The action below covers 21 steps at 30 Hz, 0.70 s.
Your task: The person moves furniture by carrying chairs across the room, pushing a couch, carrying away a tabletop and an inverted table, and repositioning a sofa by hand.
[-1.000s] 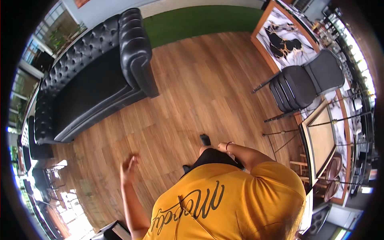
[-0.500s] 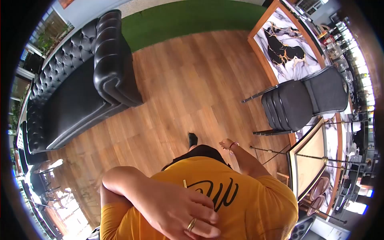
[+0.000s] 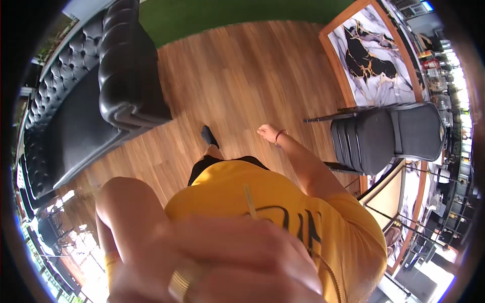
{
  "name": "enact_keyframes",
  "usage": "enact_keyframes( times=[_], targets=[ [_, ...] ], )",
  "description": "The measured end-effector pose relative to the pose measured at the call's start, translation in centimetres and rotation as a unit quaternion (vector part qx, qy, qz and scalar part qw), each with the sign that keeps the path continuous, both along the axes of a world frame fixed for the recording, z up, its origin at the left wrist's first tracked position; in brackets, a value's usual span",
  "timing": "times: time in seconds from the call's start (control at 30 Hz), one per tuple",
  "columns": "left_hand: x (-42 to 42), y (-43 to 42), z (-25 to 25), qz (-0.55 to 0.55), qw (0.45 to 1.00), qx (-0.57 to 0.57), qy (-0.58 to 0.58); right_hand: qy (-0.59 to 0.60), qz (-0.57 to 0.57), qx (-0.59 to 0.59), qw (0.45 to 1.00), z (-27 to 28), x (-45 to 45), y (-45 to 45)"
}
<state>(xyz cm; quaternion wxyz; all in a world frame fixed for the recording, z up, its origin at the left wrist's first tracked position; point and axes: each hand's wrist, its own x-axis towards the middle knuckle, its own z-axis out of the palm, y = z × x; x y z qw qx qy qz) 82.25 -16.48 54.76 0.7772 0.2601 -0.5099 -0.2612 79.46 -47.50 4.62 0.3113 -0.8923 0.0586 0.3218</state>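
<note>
Close to the camera, my left hand (image 3: 237,257) is blurred across the front of my chest, a wide gold ring (image 3: 181,283) on one finger. Its fingers look curled. From behind its upper edge a thin pale stick (image 3: 250,201) pokes out, apparently held in it; its lower end is hidden. My right hand (image 3: 269,132) hangs out ahead over the wooden floor with fingers loosely curled and nothing visible in them. Bracelets (image 3: 280,136) circle that wrist. A gold chain (image 3: 329,272) lies on my yellow shirt (image 3: 232,184).
A black tufted leather sofa (image 3: 65,121) stands on the left. To the right are stacked black chairs (image 3: 374,134) beside a marble-patterned counter panel (image 3: 374,60). Wooden floor (image 3: 227,76) stretches ahead to a green strip (image 3: 202,17). My dark-socked foot (image 3: 208,135) is forward.
My left hand has come up nearer the camera, with the pale stick showing longer. My right arm has swung forward. The sofa has shifted left in view, and my foot has stepped ahead.
</note>
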Motion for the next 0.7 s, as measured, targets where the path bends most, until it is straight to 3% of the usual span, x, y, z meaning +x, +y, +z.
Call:
enact_keyframes(
  times=[0.07,0.13,0.17,0.23,0.27,0.37,0.43,0.5,0.57,0.63,0.67,0.7],
  targets=[
    [2.0,0.5,0.8,-0.157,0.984,0.082,0.005,-0.063,-0.163,0.172,0.969,0.3,2.7,0.8],
    [3.5,0.9,2.2,-0.229,0.965,0.126,0.003,-0.041,-0.207,0.236,0.949,-0.9,4.2,0.0],
    [3.8,1.0,2.8,-0.057,0.99,0.075,0.1,-0.012,-0.213,0.249,0.945,-0.6,4.6,-0.7],
    [5.5,0.9,2.4,-0.011,0.982,0.002,0.186,0.011,-0.272,0.255,0.928,1.0,4.2,-1.8],
    [6.4,0.8,2.1,0.013,0.974,-0.037,0.222,0.014,-0.266,0.204,0.942,0.5,3.9,-2.7],
    [13.6,1.6,3.0,-0.048,0.994,0.029,0.089,0.107,-0.301,0.155,0.935,-1.2,2.7,-5.5],
    [17.7,2.2,3.5,-0.075,0.996,0.043,-0.033,0.123,-0.414,0.221,0.875,-1.8,1.6,-5.9],
    [19.0,1.9,2.4,-0.064,0.994,0.039,-0.075,0.123,-0.402,0.189,0.887,1.4,0.6,-4.7],
    [20.0,1.0,0.1,-0.004,0.992,0.014,-0.124,0.194,-0.423,0.278,0.841,-4.1,0.1,-8.9],
    [21.5,0.1,-2.6,0.047,0.986,-0.003,-0.157,0.161,-0.182,0.088,0.966,-14.2,-1.8,-12.8],
    [22.9,0.0,-3.7,0.045,0.986,0.002,-0.159,0.126,-0.342,0.246,0.898,-15.1,-2.5,-12.6],
    [24.2,-0.1,-4.7,0.023,0.984,0.04,-0.171,0.153,-0.284,0.199,0.925,-13.9,-0.5,-13.2]
  ],
)
